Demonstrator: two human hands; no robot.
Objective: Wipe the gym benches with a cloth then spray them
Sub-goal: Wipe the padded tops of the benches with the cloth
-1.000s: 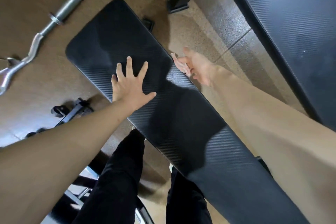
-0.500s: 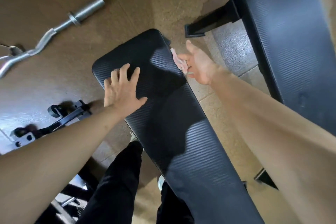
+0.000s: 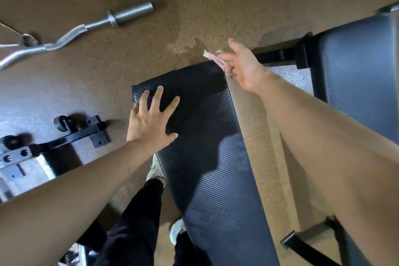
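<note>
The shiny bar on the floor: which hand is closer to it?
Left. The left hand presses flat on the bench near its left edge, on the side of the shiny bar. The right hand grips a pink cloth at the bench's far right corner, farther away.

Right hand hides most of the pink cloth

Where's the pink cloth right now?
In the head view, the pink cloth sits upper centre-right, held in the right hand at the far right corner of the nearer bench.
</note>
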